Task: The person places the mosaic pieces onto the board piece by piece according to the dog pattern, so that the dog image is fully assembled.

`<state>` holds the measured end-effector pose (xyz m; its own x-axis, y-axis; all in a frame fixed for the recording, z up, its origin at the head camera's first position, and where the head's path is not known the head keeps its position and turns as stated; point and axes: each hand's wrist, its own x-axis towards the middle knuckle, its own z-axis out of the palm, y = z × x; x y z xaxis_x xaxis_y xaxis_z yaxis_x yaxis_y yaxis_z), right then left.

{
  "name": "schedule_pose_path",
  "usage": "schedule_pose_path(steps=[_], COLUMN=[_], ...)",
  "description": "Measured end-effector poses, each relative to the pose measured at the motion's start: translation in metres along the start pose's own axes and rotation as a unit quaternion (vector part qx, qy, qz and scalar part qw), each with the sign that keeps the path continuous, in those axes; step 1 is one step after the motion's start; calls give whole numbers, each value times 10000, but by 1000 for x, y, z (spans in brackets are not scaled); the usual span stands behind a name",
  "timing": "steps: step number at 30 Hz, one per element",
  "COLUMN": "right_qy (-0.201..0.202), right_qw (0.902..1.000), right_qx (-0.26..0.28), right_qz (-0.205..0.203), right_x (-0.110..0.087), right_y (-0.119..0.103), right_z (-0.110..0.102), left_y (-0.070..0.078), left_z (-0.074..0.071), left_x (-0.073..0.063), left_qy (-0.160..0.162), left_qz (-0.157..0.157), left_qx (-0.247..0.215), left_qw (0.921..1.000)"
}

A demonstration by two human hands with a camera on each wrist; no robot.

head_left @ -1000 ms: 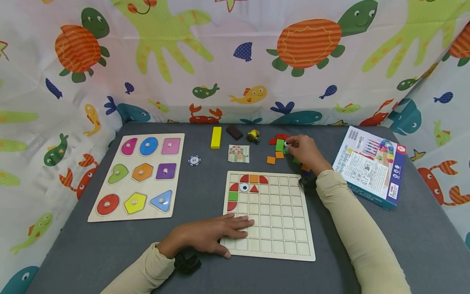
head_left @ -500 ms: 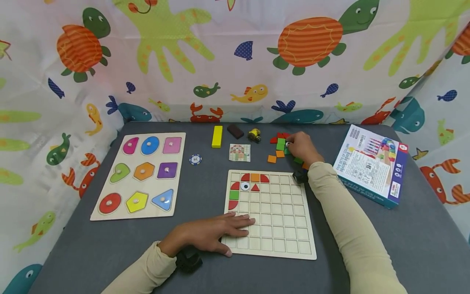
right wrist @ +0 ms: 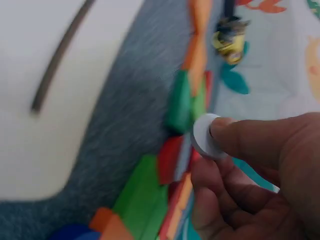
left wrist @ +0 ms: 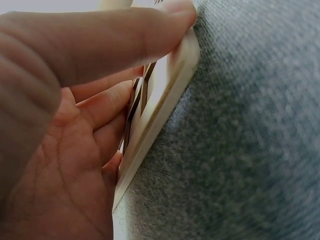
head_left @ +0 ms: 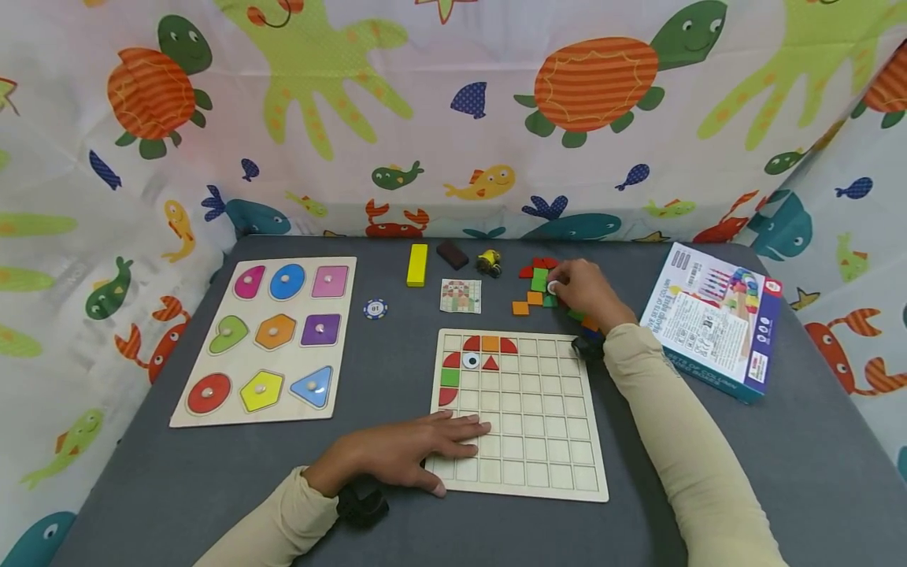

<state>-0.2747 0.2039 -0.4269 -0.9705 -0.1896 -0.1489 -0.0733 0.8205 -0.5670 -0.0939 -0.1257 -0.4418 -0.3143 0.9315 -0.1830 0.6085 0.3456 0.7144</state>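
Note:
At the far right of the head view, my right hand [head_left: 588, 293] pinches a small round white disc [right wrist: 202, 137] between thumb and fingers. Around and under it lies a loose pile of coloured tiles [head_left: 539, 280] in red, green and orange. My left hand [head_left: 414, 450] rests on the lower left corner of the wooden grid board [head_left: 527, 449], fingers spread, with the thumb at the board's edge [left wrist: 170, 85]. At the board's upper left sit several red, green and orange tiles and a white eye disc [head_left: 471, 361].
A small pattern card [head_left: 460, 296] lies behind the board. Beyond it are a yellow block [head_left: 417, 265], a dark brown block [head_left: 452, 254] and a small yellow-black figure [head_left: 489, 263]. A shape puzzle [head_left: 234, 358] and poker chip [head_left: 375, 309] lie left; a box [head_left: 716, 323] stands right.
The right hand has stayed by the tile pile and now pinches the round disc, which shows white at its fingertips. The left hand has not moved on the board.

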Motion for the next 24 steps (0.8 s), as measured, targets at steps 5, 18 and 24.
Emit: schedule_pose_path(steps=[5, 18, 24], right_qy=[-387, -1300, -1604], right_qw=[9983, 9708, 9606], right_qx=[191, 563, 260], right_qz=[-392, -1935, -2255], right_x=[-15, -52, -60], right_y=[-9, -31, -42], right_z=[-1, 17, 29], left_y=[-1, -3, -4], left_z=[0, 0, -1], left_x=[0, -1, -1], left_qy=[-6, -5, -38], left_qz=[51, 100, 101], left_qx=[-16, -31, -90], left_qw=[10000, 9999, 9999])
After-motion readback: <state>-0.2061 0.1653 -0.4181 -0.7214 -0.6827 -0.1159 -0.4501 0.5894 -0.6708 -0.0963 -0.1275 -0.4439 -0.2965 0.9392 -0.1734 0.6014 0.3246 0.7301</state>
